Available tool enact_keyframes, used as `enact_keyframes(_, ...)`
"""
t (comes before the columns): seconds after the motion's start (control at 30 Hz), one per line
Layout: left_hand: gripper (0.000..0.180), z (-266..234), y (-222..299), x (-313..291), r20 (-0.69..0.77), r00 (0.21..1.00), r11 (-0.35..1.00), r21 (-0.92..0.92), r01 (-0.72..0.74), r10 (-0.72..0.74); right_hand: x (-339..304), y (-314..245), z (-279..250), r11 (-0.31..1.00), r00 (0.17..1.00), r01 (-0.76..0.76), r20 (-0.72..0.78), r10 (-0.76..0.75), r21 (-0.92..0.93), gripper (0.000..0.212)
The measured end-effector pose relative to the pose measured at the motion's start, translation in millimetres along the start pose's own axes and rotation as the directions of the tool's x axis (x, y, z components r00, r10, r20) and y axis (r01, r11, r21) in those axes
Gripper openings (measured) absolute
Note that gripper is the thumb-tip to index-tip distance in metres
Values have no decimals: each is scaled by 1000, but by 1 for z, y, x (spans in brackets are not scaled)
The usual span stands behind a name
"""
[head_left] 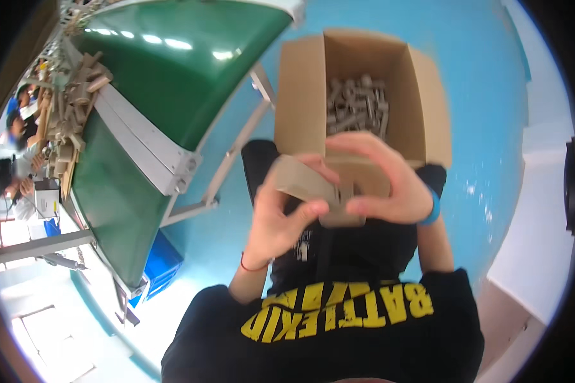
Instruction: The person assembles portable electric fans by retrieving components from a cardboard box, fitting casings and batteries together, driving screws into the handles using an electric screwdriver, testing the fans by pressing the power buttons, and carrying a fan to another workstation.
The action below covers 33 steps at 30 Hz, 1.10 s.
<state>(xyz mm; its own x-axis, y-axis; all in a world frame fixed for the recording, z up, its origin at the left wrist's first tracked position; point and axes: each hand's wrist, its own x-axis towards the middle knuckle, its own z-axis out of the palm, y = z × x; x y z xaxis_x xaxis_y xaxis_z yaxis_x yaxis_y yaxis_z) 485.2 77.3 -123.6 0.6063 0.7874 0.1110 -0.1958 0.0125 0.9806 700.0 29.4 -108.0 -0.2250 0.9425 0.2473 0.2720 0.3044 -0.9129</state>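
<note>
A small grey-brown cardboard piece with folded sides, like a little carton, is held in front of my body. My left hand is closed on its left side, thumb at the near edge and fingers round the far side. At the right side of the cardboard, the thumb of my right hand touches or nearly touches it. That hand's other fingers arch apart from the thumb, somewhat blurred. Just beyond my hands stands an open cardboard box, holding many small grey-brown pieces.
To the left is a green-topped bench with a pale metal frame. Cardboard pieces are heaped at its far left, where other people sit. A blue crate stands below the bench. White wall panels rise at right.
</note>
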Motion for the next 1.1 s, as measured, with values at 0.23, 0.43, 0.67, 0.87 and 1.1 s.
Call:
enact_keyframes(0.23, 57, 22, -15, -12, 459, 848, 829, -340, 443, -265, -1, -20, 3, 864, 951, -308, 94, 296, 398, 39)
enact_keyframes(0.43, 56, -4, -24, -9, 384, 896, 974, 128, 189, -224, -18, 10, -7, 935, 930, -168, -263, 256, 313, 31)
enact_keyframes(0.67, 67, 15, 13, 2, -21, 1000, 1000, 4, 0, 0, -14, 17, -13, 815, 854, -88, -378, 358, 573, 21)
enact_keyframes(0.87, 57, -5, 2, 14, -177, 980, 972, -229, 48, -91, -23, 22, 11, 763, 877, -138, -280, 390, 631, 19)
enact_keyframes(1.1, 60, -11, 13, 30, -55, 994, 991, -103, 87, -93, -33, 26, 24, 670, 852, -32, -331, 407, 742, 19)
